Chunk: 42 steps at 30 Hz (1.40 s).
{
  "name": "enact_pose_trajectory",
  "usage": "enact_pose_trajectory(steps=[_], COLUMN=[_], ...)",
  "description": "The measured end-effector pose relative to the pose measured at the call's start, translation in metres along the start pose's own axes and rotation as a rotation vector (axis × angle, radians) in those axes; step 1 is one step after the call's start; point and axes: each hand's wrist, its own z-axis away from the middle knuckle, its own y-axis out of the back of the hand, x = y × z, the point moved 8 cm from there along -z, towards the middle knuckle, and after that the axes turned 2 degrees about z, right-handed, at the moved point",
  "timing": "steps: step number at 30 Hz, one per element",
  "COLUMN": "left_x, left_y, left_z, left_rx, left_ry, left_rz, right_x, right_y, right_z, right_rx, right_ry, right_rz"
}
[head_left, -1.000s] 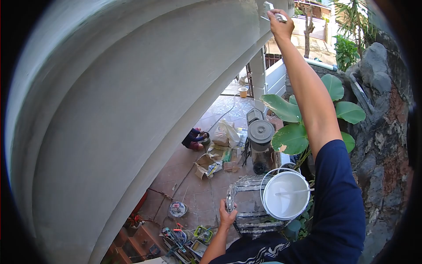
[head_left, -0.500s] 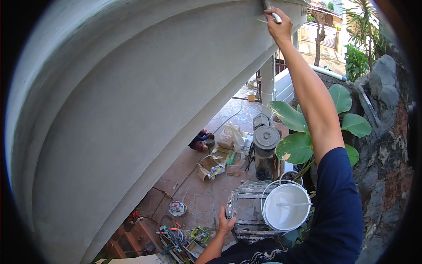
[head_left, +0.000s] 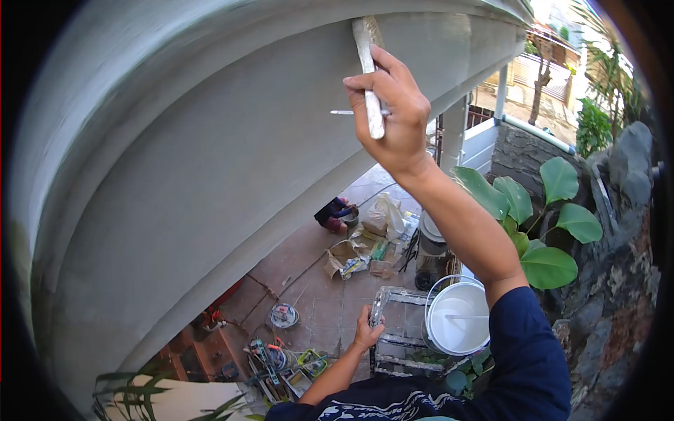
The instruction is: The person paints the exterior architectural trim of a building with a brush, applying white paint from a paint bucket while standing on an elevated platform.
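My right hand (head_left: 393, 112) is raised in front of the grey curved wall (head_left: 203, 147), its fingers closed on a paint-smeared brush (head_left: 368, 77). The bristle end of the brush is up at the wall, just under the curved moulding. Lower down, my left hand (head_left: 366, 330) grips the paint-spattered rail of a ladder (head_left: 380, 306). A white bucket (head_left: 458, 319) of white paint hangs or rests at the ladder's top, to the right of that hand, with a stick or handle across its inside.
Far below, a person (head_left: 333, 215) crouches by torn bags (head_left: 349, 257) on the tiled floor (head_left: 316, 288). Tools (head_left: 281, 361) and a small pail (head_left: 283, 315) lie lower left. Large leaves (head_left: 549, 266) and a rough rock wall (head_left: 597, 337) flank my right arm.
My right hand has come left and closer with the brush along the wall. The view has shifted, and my left hand still holds the ladder.
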Motion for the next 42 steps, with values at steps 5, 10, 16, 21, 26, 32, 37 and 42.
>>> enact_pose_trajectory(steps=[5, 10, 16, 21, 26, 32, 37, 42], left_x=[-0.012, -0.023, -0.019, -0.008, -0.013, -0.003, 0.001, 0.002], left_y=[-0.001, 0.0, 0.0, 0.002, 0.0, -0.002, 0.002, 0.004], left_z=[-0.003, 0.0, 0.001, 0.0, -0.002, 0.003, 0.0, 0.002], left_rx=[0.003, 0.01, -0.002, 0.015, 0.0, 0.0, 0.045, 0.041], left_ry=[-0.019, -0.149, -0.178, -0.017, -0.007, -0.021, -0.086, -0.025], left_rz=[-0.039, -0.202, -0.257, -0.081, -0.054, -0.082, -0.11, -0.161], right_x=[-0.128, -0.262, -0.267, -0.094, 0.107, 0.235, 0.032, -0.201], right_y=[-0.037, -0.067, -0.084, -0.063, 0.044, 0.128, 0.02, -0.059], right_z=[0.01, 0.017, -0.005, 0.003, 0.001, -0.002, -0.015, 0.003], right_rx=[-0.064, -0.118, -0.077, -0.152, 0.129, 0.159, 0.056, -0.173], right_ry=[0.195, 0.241, 0.05, -0.354, -0.566, -0.46, 0.058, 0.373], right_rz=[-0.101, -0.323, -0.994, -0.947, -0.689, 0.144, 0.12, -0.051])
